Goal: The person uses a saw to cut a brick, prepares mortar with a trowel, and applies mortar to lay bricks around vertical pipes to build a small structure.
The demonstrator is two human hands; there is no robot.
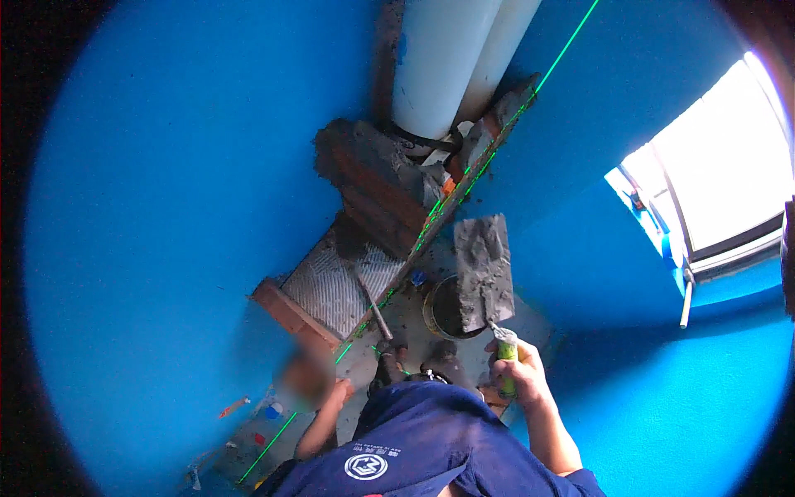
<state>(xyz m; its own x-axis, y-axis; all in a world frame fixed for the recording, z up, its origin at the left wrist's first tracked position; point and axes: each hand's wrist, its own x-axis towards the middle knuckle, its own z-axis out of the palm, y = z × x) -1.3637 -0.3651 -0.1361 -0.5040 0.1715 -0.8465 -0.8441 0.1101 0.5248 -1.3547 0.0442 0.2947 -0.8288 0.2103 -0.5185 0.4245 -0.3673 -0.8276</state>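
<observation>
My right hand point(520, 374) is closed round the green handle of a trowel point(484, 269), its blade coated with grey mortar. The blade hangs over a bucket point(444, 311), partly hiding it. On the left, my left hand point(338, 393) is closed at the edge of a smeared reddish-brown piece point(306, 374); blur hides its exact kind. Just beyond stands a low row of bricks point(296, 313) edging a ridged, pale grey surface point(319, 286). A long-handled tool point(378, 313) rests against that surface, its head indistinct.
Stacked brickwork smeared with mortar point(377, 186) surrounds the foot of two white pipes point(443, 66). A green laser line point(563, 51) runs diagonally across the scene. Blue walls point(190, 166) flank both sides, with a bright window point(720, 166) at right. Scraps point(234, 407) lie at lower left.
</observation>
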